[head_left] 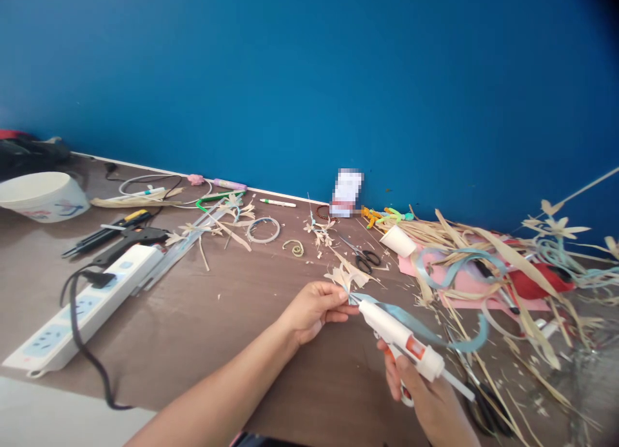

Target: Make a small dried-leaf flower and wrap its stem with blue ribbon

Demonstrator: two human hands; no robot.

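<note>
Near the middle of the table, my left hand pinches a pale husk flower by its base. A light blue ribbon trails rightward from that base and curls behind the glue gun. My right hand grips a white hot glue gun with orange parts, a glue stick jutting from its rear end. The gun's nozzle points at the flower's base, right by my left fingertips. Whether the nozzle touches the ribbon is too small to tell.
A power strip and a black glue gun lie left, near a white bowl. Black-handled scissors rest behind my hands. On the right are a paper cup, husk strips and more scissors. A blue wall stands behind.
</note>
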